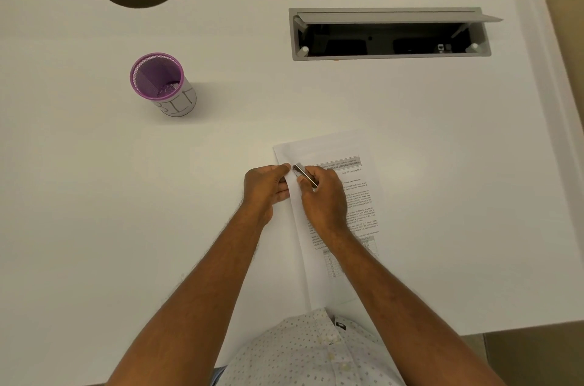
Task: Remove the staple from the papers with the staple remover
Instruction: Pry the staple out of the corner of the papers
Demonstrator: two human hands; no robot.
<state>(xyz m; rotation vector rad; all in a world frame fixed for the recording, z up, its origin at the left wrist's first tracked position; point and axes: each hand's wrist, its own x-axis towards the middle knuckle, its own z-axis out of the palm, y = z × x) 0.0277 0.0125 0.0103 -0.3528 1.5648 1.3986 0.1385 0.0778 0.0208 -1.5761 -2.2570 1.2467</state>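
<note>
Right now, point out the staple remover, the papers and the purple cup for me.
staple remover [304, 174]: head view, on its metal body above the right hand.
papers [354, 196]: head view, on the printed top sheet.
purple cup [157, 75]: head view, on its mesh interior.

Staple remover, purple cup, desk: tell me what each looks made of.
Staple remover, gripped in the right hand: likely polished metal, with a silvery glint along its body.
Purple cup: apparently wire mesh, since a fine grid shows on the inner wall; the rim looks solid.
Desk: smooth matte white, probably laminate, though the core is hidden.
</note>
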